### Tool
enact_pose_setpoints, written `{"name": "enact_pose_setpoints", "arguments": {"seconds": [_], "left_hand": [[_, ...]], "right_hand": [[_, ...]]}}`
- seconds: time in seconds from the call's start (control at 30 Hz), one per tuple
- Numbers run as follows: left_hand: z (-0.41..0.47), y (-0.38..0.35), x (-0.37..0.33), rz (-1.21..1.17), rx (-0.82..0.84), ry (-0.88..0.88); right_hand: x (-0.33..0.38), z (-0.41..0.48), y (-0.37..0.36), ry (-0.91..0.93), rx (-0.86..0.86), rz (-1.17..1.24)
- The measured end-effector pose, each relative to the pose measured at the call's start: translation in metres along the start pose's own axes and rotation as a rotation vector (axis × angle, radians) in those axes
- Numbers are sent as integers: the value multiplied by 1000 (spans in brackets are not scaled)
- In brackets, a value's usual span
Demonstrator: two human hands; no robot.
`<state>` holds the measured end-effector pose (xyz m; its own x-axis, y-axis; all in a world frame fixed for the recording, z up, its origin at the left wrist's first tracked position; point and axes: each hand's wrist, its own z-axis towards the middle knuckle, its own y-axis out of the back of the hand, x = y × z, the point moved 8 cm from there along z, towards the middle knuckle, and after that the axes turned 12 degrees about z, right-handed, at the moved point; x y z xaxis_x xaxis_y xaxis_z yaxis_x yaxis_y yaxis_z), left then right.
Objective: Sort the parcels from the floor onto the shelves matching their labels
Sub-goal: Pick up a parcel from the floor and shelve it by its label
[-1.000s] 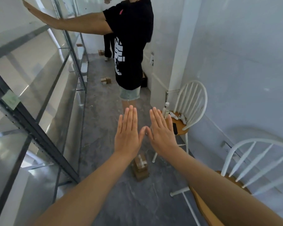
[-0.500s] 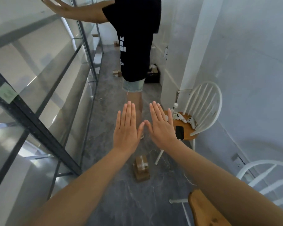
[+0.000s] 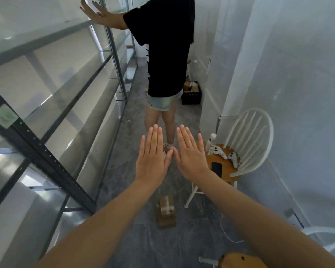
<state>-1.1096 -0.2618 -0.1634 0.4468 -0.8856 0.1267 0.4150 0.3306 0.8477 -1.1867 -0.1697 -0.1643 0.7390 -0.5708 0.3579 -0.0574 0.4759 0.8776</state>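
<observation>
My left hand point(image 3: 151, 163) and right hand point(image 3: 191, 161), flat, empty, thumbs almost meeting, hover above the brown taped cardboard parcel point(image 3: 166, 211) on the floor point(image 3: 143, 244); stooping for it, I might bump the person in a black shirt point(image 3: 162, 45) standing beyond it.

Two bare hands held up flat over a narrow storeroom aisle with a parcel on the floor.

The left hand point(image 3: 152, 159) and right hand point(image 3: 191, 157) are raised side by side, backs toward the camera, fingers straight and together, thumb tips meeting. Below them a small brown taped parcel point(image 3: 166, 212) lies on the grey floor point(image 3: 124, 171). Metal shelves point(image 3: 37, 146) run along the left, with a green label point(image 3: 4, 116) on an upright. Ahead, another person point(image 3: 162, 45) in a black shirt presses a hand against the rack. On the right, a white chair point(image 3: 249, 140) holds a phone point(image 3: 216, 169), two white controllers point(image 3: 219, 151) and a bottle point(image 3: 211, 141).
</observation>
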Motion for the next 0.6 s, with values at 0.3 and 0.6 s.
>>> {"name": "enact_pose_setpoints", "arguments": {"seconds": [0.3, 0.6], "left_hand": [[23, -9, -7, -11, -3, 20], [56, -34, 14, -70, -2, 23]], "right_hand": [[-15, 24, -1, 16, -10, 17], [-13, 62, -13, -1, -21, -6]]}}
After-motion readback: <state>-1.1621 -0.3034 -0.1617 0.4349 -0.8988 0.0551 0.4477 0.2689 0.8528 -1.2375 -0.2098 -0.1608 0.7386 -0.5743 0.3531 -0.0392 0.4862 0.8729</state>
